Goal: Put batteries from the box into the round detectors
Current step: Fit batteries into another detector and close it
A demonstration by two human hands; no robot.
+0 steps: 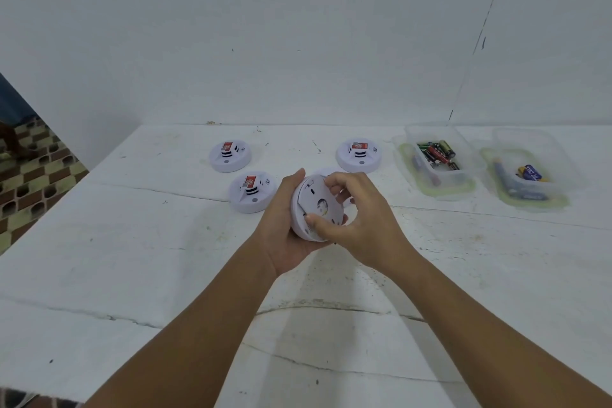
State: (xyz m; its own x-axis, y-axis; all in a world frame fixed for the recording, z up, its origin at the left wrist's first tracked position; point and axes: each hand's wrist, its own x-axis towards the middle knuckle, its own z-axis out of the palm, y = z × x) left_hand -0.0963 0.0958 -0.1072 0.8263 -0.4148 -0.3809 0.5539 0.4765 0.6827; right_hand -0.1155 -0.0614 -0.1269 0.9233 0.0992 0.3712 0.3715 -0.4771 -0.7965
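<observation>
I hold a round white detector [314, 205] above the middle of the table, its back plate turned toward me. My left hand [284, 232] cups it from the left and below. My right hand [357, 215] grips its back plate, thumb on the near rim and fingers over the far rim. Three more white detectors lie face up with red labels: one at the far left [230, 156], one next to my left hand [252, 192], one at the far right [358, 155]. A clear box of batteries [435, 156] stands to the right.
A second clear box [523, 172] with a blue-and-yellow battery pack sits at the far right. A white round piece [326, 171] shows just behind the held detector. The white table [165, 242] meets a white wall behind; its left edge drops to a tiled floor.
</observation>
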